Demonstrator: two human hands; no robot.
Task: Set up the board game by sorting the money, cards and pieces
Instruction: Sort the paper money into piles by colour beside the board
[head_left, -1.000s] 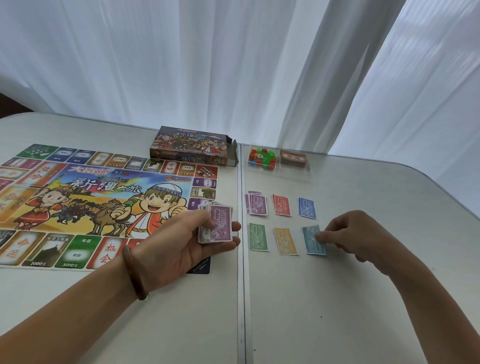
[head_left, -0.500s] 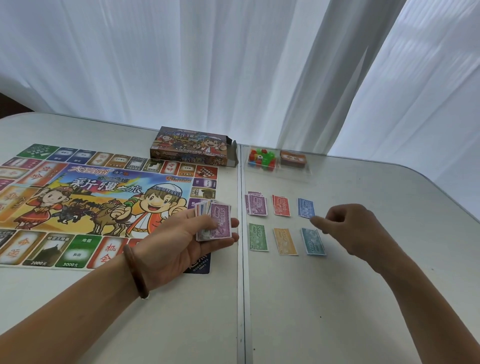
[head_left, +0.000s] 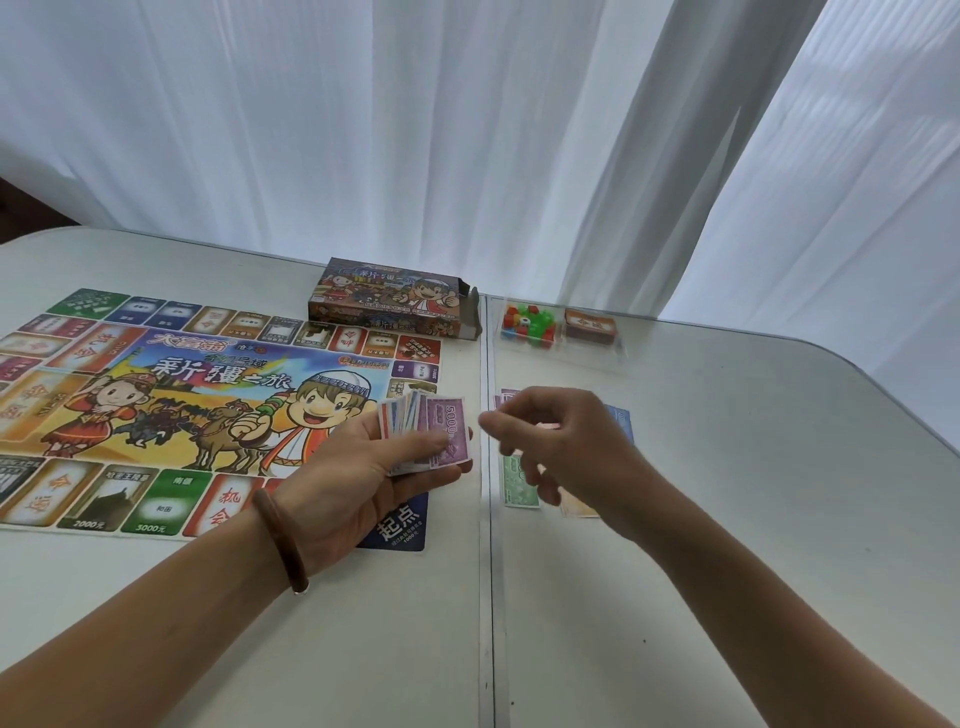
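The person's left hand (head_left: 358, 467) is hovering palm-up over the near right corner of the colourful printed game board (head_left: 156, 395). Its grip is pinching a fanned wad of paper banknotes (head_left: 447, 431): the thumb is pressing down on the purple 5000 note on top and the curled fingers are supporting the wad from beneath. A brown bead bracelet (head_left: 280, 540) is sitting on that wrist.

Just off the board's right edge, the right hand (head_left: 566, 447) is hanging above the pale worktop (head_left: 727, 519), blurred. Its grip is loosely curled, with the forefinger and thumb pointing at the wad, close to it but apart, and nothing is showing between them.

Beneath that hand, sorted notes are lying to the right of the board: a purple pile (head_left: 506, 396), a blue note (head_left: 621, 421), a green note (head_left: 514, 483) and a tan note (head_left: 579, 506), each partly hidden.

Against the board's far right corner the open illustrated cardboard box (head_left: 389, 301) is lying flat. Further right of it, a clear plastic tray (head_left: 618, 353) is holding small coloured pieces (head_left: 530, 322) and a brown card deck (head_left: 589, 326).
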